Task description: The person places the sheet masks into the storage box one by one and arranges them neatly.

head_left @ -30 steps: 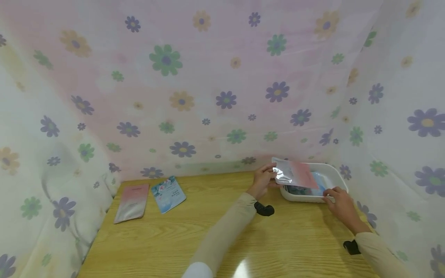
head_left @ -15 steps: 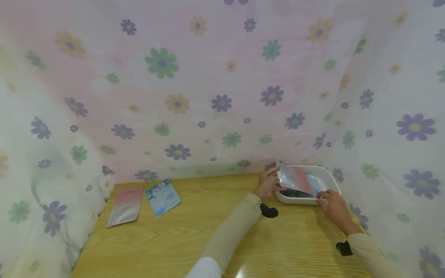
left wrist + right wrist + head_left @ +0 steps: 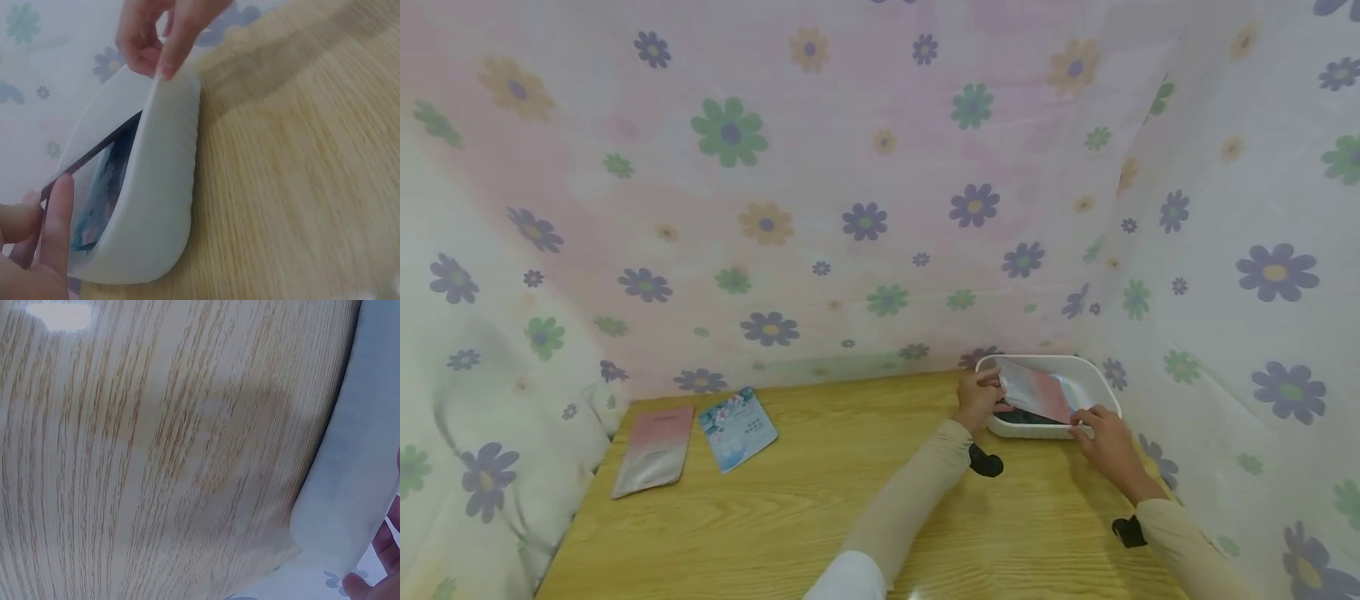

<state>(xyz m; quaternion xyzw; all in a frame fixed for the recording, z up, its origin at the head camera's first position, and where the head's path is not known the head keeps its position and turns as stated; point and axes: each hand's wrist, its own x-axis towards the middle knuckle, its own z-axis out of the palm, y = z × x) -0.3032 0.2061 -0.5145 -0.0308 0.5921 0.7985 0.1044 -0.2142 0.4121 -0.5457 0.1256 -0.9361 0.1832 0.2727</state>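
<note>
A white plastic basket (image 3: 1028, 431) stands at the back right of the table. My left hand (image 3: 979, 400) pinches the silver end of a pink-and-silver sachet (image 3: 1037, 390), which lies tilted inside the basket. Under it, in the left wrist view, a blue floral sachet (image 3: 103, 200) shows in the basket. My right hand (image 3: 1108, 446) grips the basket's front rim near its right corner, thumb outside; the left wrist view shows that pinch on the rim from the side.
On the left of the wooden table (image 3: 820, 500) lie another pink-and-silver sachet (image 3: 655, 450) and a blue floral sachet (image 3: 737, 429), side by side. A flowered curtain (image 3: 820, 167) rises behind the table and along both sides.
My left hand has lowered the pink-and-silver sachet from above the basket down into it. My right hand has kept to the front rim. The head view has shifted slightly.
</note>
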